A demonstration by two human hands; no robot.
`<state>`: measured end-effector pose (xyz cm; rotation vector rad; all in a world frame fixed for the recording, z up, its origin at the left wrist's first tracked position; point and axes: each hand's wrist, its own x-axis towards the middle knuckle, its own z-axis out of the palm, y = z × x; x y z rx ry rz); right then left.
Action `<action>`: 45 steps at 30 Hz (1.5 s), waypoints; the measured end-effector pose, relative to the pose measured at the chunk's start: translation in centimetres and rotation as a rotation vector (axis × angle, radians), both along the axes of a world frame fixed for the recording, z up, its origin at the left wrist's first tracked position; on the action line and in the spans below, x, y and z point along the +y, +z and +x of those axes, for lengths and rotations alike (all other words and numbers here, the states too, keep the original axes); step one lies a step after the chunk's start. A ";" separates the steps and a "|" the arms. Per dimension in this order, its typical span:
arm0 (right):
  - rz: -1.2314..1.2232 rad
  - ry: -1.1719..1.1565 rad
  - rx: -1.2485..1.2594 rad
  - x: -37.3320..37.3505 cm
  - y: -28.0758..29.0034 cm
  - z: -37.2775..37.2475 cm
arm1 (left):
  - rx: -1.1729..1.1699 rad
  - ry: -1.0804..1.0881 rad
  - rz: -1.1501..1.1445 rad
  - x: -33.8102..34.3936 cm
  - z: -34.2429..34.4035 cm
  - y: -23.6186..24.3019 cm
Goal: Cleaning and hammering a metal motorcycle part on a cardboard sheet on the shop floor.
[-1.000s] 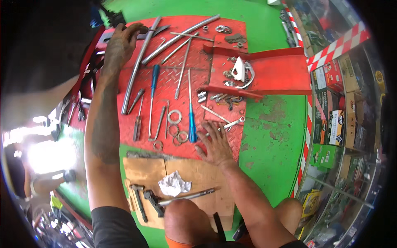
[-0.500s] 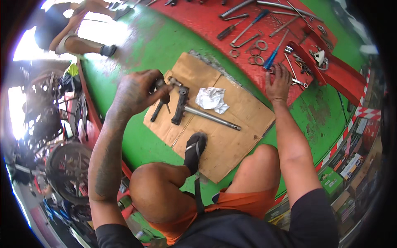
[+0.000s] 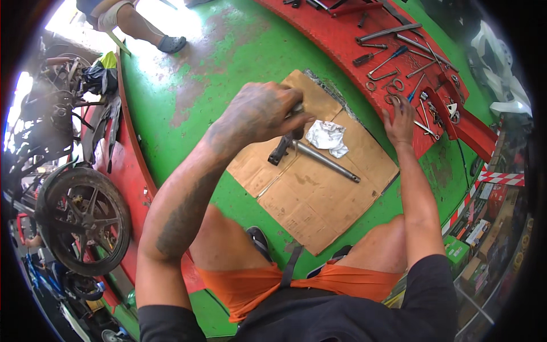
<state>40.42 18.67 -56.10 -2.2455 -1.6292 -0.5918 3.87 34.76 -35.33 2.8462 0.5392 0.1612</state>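
My left hand [image 3: 272, 114] hovers over the cardboard sheet [image 3: 305, 214], fingers closed around a small dark metal piece I cannot make out. It partly covers a dark clamp [image 3: 280, 151] with a steel tube [image 3: 330, 162] lying across the cardboard. Beside the tube lies a crumpled white paper [image 3: 327, 138]. My right hand [image 3: 401, 125] rests at the edge of the red platform [image 3: 364, 80], fingers apart. Its fingertips are close to some metal rings [image 3: 394, 85] and a blue-handled screwdriver [image 3: 411, 97]; whether they touch one is unclear. A combination wrench [image 3: 426, 130] lies to its right.
Steel bars [image 3: 393, 33], screwdrivers and other hand tools lie on the platform. At left stand a motorcycle wheel [image 3: 84, 221] and a red ramp edge [image 3: 134, 154]. Another person's foot [image 3: 172, 44] is at the far left. Boxes [image 3: 457, 249] line the right.
My left hand has moved right, over the clamp, hiding its upper part. My right hand has shifted slightly toward the rings. My foot has come back off the cardboard, and the view has shifted.
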 end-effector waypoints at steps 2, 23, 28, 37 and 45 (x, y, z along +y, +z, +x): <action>0.035 0.294 0.602 2.5 3.5 -5.7 | -0.071 -0.028 -0.029 1.0 -0.2 -0.3; -0.202 0.133 1.332 7.6 14.1 -20.1 | -0.059 0.551 -0.319 6.3 -16.9 -38.3; -0.191 0.279 1.451 13.7 7.6 -22.4 | 0.015 0.542 -0.434 8.2 -16.2 -36.0; 0.108 0.405 1.128 13.0 0.2 -34.4 | 0.082 0.555 -0.701 5.8 -16.6 -37.0; 0.114 0.348 1.121 14.7 -0.1 -33.9 | -0.241 0.528 -0.891 5.5 -15.3 -35.5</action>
